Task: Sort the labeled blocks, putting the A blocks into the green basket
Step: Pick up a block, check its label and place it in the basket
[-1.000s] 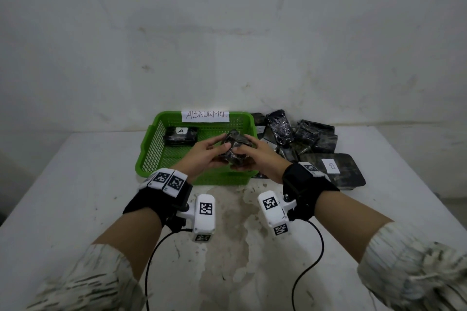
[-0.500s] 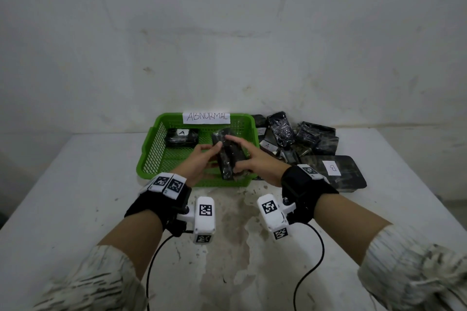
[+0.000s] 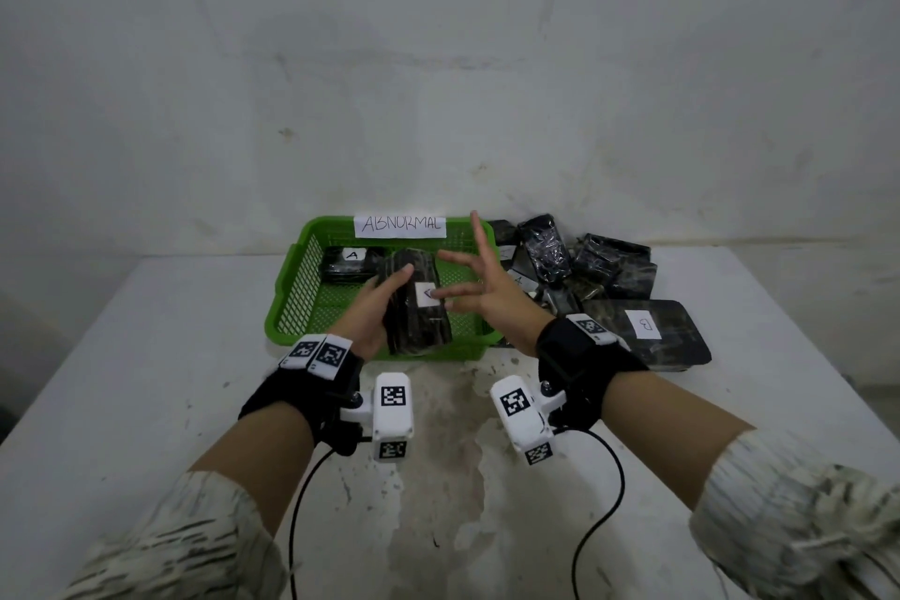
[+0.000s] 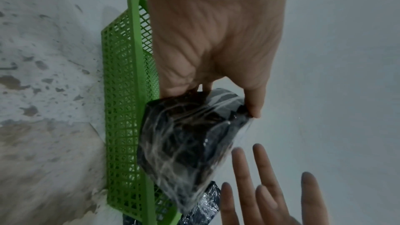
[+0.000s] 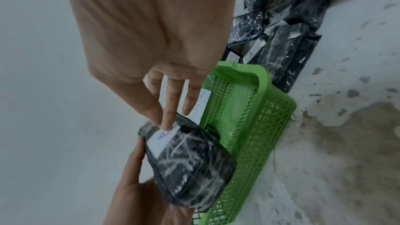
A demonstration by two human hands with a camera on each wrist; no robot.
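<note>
A black plastic-wrapped block (image 3: 414, 312) (image 4: 190, 143) (image 5: 188, 163) with a white label on top is gripped by my left hand (image 3: 377, 307) (image 4: 207, 40) (image 5: 129, 177), thumb on top and fingers underneath. It hangs over the front part of the green basket (image 3: 292, 302) (image 4: 123, 109) (image 5: 266, 109). My right hand (image 3: 479, 287) (image 5: 151, 32) is spread beside the block, its fingers straight, with fingertips on or just over the label. A second block labeled A (image 3: 350, 261) lies in the basket's back left corner.
A pile of several black wrapped blocks (image 3: 574, 263) (image 5: 288, 28) lies right of the basket, with a large flat one labeled B (image 3: 643, 331) in front. A paper sign reading ABNORMAL (image 3: 399, 224) is on the basket's far rim. The white table (image 3: 146, 356) is stained in the middle.
Both hands held the block before. My right hand has let go and spread its fingers. The block now lies lengthwise in my left hand, label up, lower over the basket.
</note>
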